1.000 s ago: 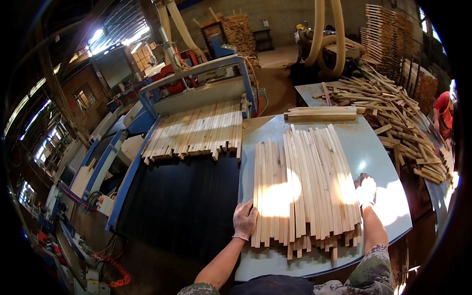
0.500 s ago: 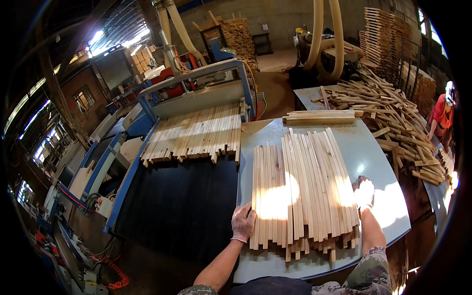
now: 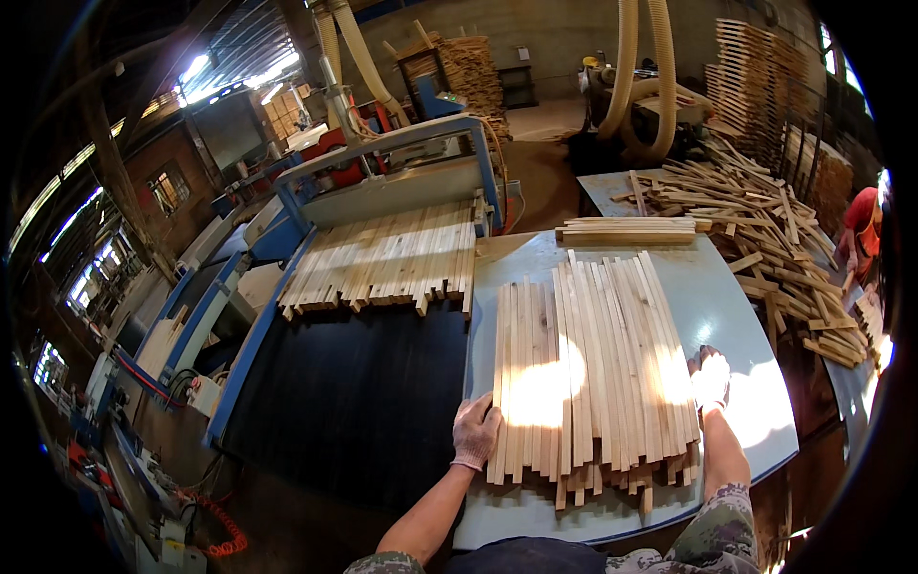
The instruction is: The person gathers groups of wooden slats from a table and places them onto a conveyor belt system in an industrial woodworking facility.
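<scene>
Two layers or more of long, pale wooden strips (image 3: 612, 364) lie side by side on a light grey-blue tabletop (image 3: 746, 459), their near ends uneven. My left hand (image 3: 475, 430), in a knit glove, rests against the left edge of this batch, fingers extended along its side. At the right edge, my gloved right hand (image 3: 710, 376) lies by the strips with its fingers stretched out, partly in bright sunlight. Neither hand has a strip wrapped in its fingers. Some lower strips are hidden under the top ones.
Left of the table, a black conveyor bed (image 3: 354, 392) carries a row of strips (image 3: 382, 258) under a blue machine frame (image 3: 392, 143). A short stack of strips (image 3: 626, 230) lies at the table's far edge. Beyond, a loose heap of wood (image 3: 765, 230) lies near a person in red (image 3: 863, 230).
The view has shifted slightly. My hands keep their places beside the strips, and the strips look unmoved. The person in red at the far right has leaned over.
</scene>
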